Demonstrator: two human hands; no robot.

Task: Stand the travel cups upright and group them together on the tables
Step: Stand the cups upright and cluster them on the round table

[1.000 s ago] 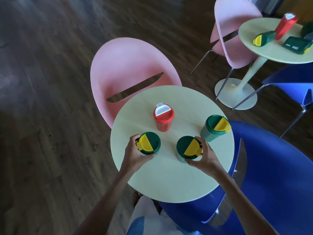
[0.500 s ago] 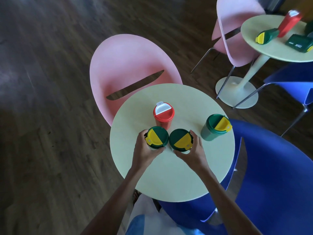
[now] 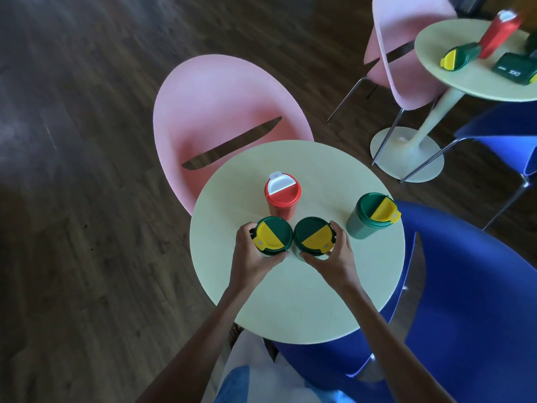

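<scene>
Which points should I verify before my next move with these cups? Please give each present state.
Left hand grips upright green plastic travel cup, yellow-flap lid: ok.
Right hand grips second such cup, lids touching: ok.
Red plastic cup, white flap, upright just behind them: ok.
Third green cup stands apart, rightward: not ok.
Green cup on far pale round table lies down: not ok.
Held cups' bases flat on near table: cannot tell.

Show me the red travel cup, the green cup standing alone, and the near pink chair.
red travel cup [image 3: 286, 196], head view, red part of lid.
lone green travel cup [image 3: 367, 206], head view, green part of lid.
near pink chair [image 3: 223, 97], head view, shell above the slot.
</scene>
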